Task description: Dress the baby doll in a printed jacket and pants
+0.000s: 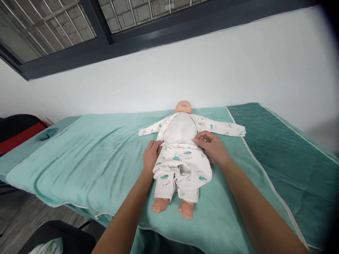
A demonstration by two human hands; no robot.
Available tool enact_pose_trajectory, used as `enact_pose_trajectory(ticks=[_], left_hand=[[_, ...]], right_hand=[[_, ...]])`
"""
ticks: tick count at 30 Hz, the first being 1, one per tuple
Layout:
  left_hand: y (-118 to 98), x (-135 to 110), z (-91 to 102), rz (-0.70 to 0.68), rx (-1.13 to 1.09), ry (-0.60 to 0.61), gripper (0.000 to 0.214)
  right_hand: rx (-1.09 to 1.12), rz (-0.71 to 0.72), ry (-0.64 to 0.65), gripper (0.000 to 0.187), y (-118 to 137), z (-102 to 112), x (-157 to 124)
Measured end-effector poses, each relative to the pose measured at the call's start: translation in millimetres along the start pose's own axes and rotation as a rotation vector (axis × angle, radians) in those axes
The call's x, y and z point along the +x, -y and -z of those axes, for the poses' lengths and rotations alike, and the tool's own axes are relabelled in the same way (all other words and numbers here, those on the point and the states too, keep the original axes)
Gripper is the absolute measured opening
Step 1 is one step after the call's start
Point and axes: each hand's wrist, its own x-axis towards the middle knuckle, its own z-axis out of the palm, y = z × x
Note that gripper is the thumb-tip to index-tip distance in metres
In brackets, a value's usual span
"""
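Note:
A baby doll [180, 127] lies on its back, head toward the wall and bare feet toward me. It wears a white patterned jacket [225, 128], open at the front, with both sleeves stretched out sideways. White patterned trousers [182, 158] cover its hips and legs, bunched between the thighs. At the left side of the waist, my left hand [151, 155] has its fingers closed on the trouser waistband. Opposite it, my right hand [213, 146] pinches at the right end of the waistband, thumb and forefinger together; the cloth between them is mostly hidden.
The doll rests on a light green sheet [87, 151] spread over a bed. Darker green cloth [286, 148] covers the right side. A white wall [148, 84] and a barred window stand behind. Black chairs [60, 233] are at the left and lower left.

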Motion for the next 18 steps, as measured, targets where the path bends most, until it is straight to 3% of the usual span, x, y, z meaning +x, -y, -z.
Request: enact_pose_trajectory(ticks=[4, 7, 10, 13, 18], left_hand=[[5.0, 8.3, 7.1, 0.129, -0.27, 0.006, 0.03], [14.6, 12.6, 13.1, 0.193, -0.596, 0.076, 0.035], [23.9, 16.6, 12.5, 0.271, -0.86, 0.027, 0.039], [27.4, 28.2, 0.8, 0.34, -0.901, -0.05, 0.041], [25.3, 62.1, -26.0, 0.309, -0.783, 0.002, 0.035]], right_hand=[[-0.031, 0.019, -0.029, 0.025, 2.8, -0.6, -2.2], [-0.096, 0.092, -0.294, 0.024, -0.7, 1.5, 0.9], [-0.314, 0.202, -0.502, 0.026, -8.7, 6.4, 7.0], [-0.432, 0.168, -0.408, 0.036, -16.5, 5.4, 9.6], [-0.419, 0.13, -0.299, 0.04, -20.0, -6.3, 6.9]])
